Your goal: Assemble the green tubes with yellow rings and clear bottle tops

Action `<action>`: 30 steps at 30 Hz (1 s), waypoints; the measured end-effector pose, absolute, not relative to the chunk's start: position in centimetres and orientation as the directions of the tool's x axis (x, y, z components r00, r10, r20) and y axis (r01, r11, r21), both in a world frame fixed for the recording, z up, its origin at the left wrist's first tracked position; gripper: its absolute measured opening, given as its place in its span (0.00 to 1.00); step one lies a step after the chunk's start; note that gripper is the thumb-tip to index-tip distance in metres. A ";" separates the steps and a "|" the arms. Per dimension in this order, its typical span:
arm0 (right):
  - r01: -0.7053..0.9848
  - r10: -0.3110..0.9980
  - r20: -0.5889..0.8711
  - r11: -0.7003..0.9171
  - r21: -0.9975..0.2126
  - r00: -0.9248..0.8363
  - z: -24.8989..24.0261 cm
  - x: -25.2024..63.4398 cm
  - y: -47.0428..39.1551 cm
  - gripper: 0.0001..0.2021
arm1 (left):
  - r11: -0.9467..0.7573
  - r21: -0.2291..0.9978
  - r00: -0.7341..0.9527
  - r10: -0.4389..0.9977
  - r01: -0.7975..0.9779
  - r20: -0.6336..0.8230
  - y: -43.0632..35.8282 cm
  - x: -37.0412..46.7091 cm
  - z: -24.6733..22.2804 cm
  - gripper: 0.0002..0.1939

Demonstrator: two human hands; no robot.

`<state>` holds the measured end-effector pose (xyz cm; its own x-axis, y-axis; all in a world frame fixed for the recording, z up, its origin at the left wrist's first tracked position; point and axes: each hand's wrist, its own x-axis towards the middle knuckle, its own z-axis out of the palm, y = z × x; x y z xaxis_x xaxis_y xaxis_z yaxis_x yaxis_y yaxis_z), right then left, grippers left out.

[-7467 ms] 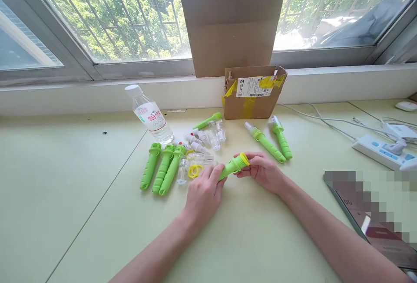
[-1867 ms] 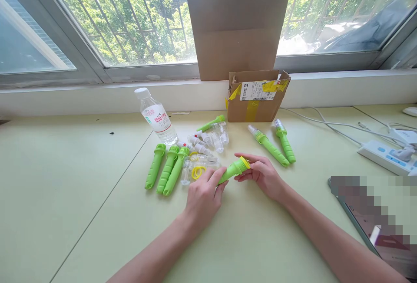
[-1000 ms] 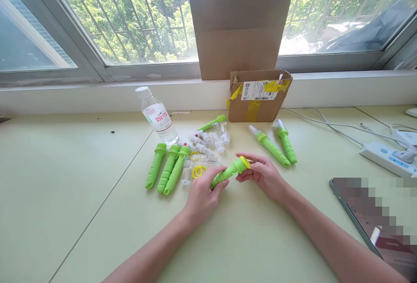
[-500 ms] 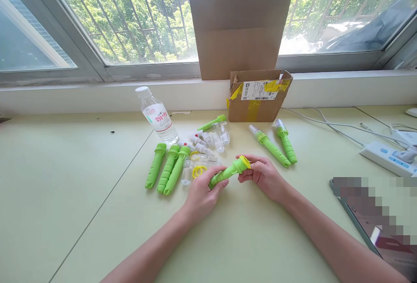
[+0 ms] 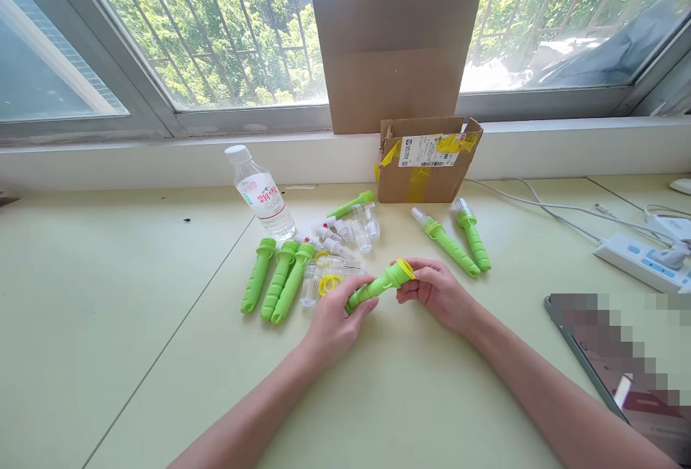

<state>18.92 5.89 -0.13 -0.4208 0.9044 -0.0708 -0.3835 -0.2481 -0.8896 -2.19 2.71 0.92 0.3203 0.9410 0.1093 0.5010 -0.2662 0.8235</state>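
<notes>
My left hand [image 5: 339, 319] is wrapped round a green plastic handle [image 5: 382, 283] with a ridged grip and a threaded wide end, tilted up to the right. A yellow ring [image 5: 406, 269] sits at the handle's wide end. The thumb and fingers of my right hand [image 5: 440, 289] pinch at that ring. Left of my hands lie three more green handles [image 5: 256, 278]. Beside them are clear ribbed caps [image 5: 309, 289], loose yellow rings [image 5: 329, 284] and small white pieces [image 5: 335, 247], some with red dots.
A water bottle [image 5: 264, 196] stands behind the parts. Two green handles with clear tops [image 5: 450, 246] lie to the right, and another green handle [image 5: 350, 204] lies at the back. Beyond are a cardboard box [image 5: 421, 181], a power strip [image 5: 637, 262] with cables, and a phone [image 5: 588, 361].
My hands hold nearly the same pose on the green handle and yellow ring. The right fingers have shifted very slightly at the ring; the camera view moved a touch.
</notes>
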 end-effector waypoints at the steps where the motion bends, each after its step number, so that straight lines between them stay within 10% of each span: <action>1: -0.386 0.906 -0.070 -0.247 -0.889 -0.418 -0.1 18.9 5.9 0.11 | -0.263 0.821 0.317 0.942 0.507 0.106 2.7 -2.2 0.9 0.13; 14: -0.390 0.941 -0.041 -0.178 -0.903 -0.336 -0.3 18.1 5.6 0.11 | -0.298 0.734 0.269 0.949 0.610 0.162 2.2 -1.7 0.5 0.13; 30: -0.383 0.915 -0.030 -0.198 -0.903 -0.402 0.2 18.2 5.5 0.15 | -0.454 0.344 0.301 0.859 0.822 0.415 1.7 -1.2 -0.6 0.14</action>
